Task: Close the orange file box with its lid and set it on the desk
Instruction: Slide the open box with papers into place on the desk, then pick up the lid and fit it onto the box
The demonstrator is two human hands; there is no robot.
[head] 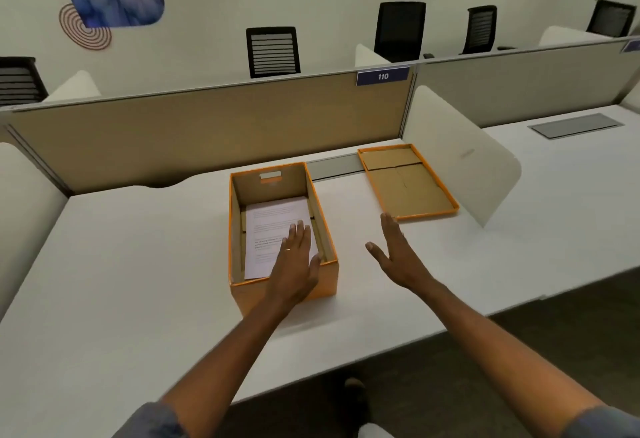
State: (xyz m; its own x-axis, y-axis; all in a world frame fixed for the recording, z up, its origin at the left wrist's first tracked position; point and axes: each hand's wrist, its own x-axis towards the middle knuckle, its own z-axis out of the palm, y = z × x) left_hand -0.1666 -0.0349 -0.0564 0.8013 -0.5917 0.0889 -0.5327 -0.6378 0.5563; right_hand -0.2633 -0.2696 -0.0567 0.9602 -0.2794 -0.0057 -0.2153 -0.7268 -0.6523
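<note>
The orange file box (327,276) stands open on the white desk (138,281), with printed papers (273,226) lying inside it. My left hand (296,257) reaches flat over the box's near right corner, fingers spread above the papers and holding nothing. The orange lid (408,183) lies upside down on the desk to the right and farther back, its brown inside facing up. My right hand (398,250) hovers open between box and lid, its fingertips just short of the lid's near left corner.
A tan partition (207,132) with a "110" label runs along the back of the desk. A white curved divider (464,160) stands just right of the lid. Black office chairs (273,51) stand beyond the partition. The desk's front edge is near my body.
</note>
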